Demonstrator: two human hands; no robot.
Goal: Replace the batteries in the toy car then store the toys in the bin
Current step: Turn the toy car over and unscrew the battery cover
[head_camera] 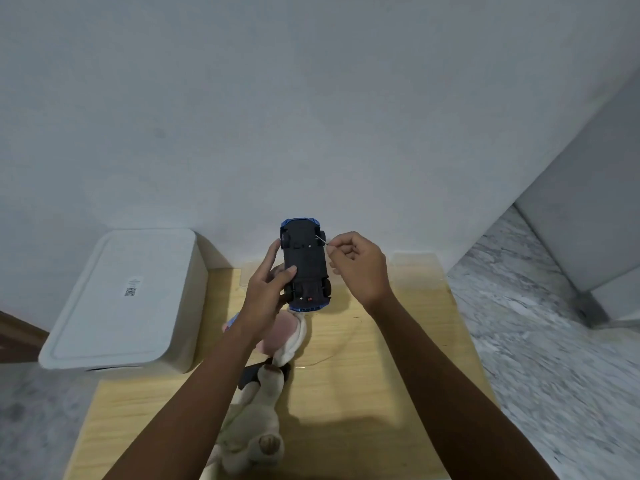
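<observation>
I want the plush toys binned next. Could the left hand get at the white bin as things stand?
Probably not yet: the left hand grips the toy car, so it is occupied. The white bin sits to its left with nothing between, but its lid is on.

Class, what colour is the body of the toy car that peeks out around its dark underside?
Blue, seen in the head view at both ends of the toy car.

Light wooden table (398, 393) carries pink-white plush toy (294, 336), beige plush dog (256, 420) nearer camera, clear plastic piece (415, 268) at far edge; white lidded bin (128, 299) just left of table on marble floor (554, 341)
</observation>
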